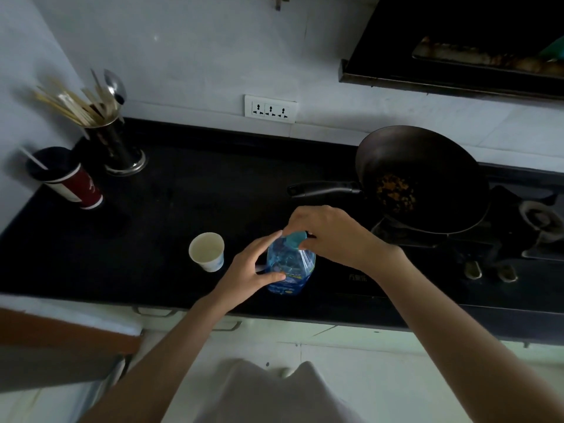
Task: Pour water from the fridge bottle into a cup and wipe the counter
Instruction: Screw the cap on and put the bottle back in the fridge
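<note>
On black counter, left fingers grip bottle; right fingers pinch cap.

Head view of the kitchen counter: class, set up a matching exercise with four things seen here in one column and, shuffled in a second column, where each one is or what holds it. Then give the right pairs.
Things
1. blue bottle cap
2. white paper cup
3. wok
4. red cup with straw

Places or states
A. on the stove, at the right
B. far left of the counter, near the utensil holder
C. pinched by the right hand
D. standing open just left of the water bottle, which the left hand steadies

Pairs: 1-C, 2-D, 3-A, 4-B
</note>
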`<state>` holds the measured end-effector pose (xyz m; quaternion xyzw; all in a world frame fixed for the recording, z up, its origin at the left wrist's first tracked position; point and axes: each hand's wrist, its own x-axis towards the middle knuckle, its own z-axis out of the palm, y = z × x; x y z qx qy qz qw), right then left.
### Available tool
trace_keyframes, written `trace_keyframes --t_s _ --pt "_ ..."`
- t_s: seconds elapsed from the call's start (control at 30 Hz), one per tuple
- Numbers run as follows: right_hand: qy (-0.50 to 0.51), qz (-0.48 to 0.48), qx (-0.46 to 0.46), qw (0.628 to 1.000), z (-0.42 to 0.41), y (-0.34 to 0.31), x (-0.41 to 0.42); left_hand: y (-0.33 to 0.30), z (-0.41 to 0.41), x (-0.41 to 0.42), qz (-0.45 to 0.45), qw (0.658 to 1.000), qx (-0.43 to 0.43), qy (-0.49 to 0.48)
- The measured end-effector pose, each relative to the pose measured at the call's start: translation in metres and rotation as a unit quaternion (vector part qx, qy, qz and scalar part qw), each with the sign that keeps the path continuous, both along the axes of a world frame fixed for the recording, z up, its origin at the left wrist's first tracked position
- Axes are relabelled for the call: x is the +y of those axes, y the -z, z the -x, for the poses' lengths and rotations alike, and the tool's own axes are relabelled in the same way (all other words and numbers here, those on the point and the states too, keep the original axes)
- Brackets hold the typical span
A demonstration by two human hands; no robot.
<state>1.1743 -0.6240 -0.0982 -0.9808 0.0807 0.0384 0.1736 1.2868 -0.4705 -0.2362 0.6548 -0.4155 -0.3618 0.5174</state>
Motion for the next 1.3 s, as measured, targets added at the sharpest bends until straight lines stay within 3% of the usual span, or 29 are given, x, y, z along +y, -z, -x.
trace_keyframes --t_s 0.17,0.3,0.4,0.5,0.57,0.77,0.9,0.97,1.1,1.2,1.3 --pt "-0.007 0.053 0.051 0.997 -0.007 -0.010 -0.002 0.000 -0.001 0.000 -0.001 1.000 -0.001 0.004" --pt "0.110 0.167 0.054 0.978 -0.006 0.003 0.009 0.000 0.000 0.001 -0.003 1.000 0.004 0.007" --pt "0.137 0.076 0.021 0.987 0.004 0.017 0.007 0.000 0.000 0.001 -0.001 1.000 0.009 0.009" --pt "0.074 -0.059 -0.010 0.995 0.016 0.016 -0.003 0.001 -0.001 0.000 -0.007 1.000 0.007 0.009" --pt "0.032 -0.087 -0.041 0.995 0.018 0.017 -0.008 0.001 0.000 0.000 -0.007 1.000 0.006 0.006" --pt "0.051 -0.070 -0.096 0.992 0.014 0.028 -0.003 0.001 0.000 0.000 -0.005 1.000 0.005 0.005" --pt "0.154 0.087 -0.128 0.976 0.014 0.034 0.013 0.001 0.000 0.001 -0.006 1.000 0.008 0.009" --pt "0.140 0.056 -0.120 0.981 0.015 0.034 0.014 0.001 0.000 0.001 -0.007 1.000 0.009 0.008" --pt "0.054 -0.117 -0.088 0.988 0.021 0.026 -0.002 0.002 0.000 0.000 -0.005 1.000 0.011 0.007" --pt "0.040 -0.057 -0.142 0.987 0.020 0.033 -0.006 0.002 0.000 0.000 -0.007 1.000 0.012 0.003" --pt "0.093 0.022 -0.184 0.978 0.018 0.038 0.003 0.002 0.000 0.000 -0.006 1.000 0.010 0.003"
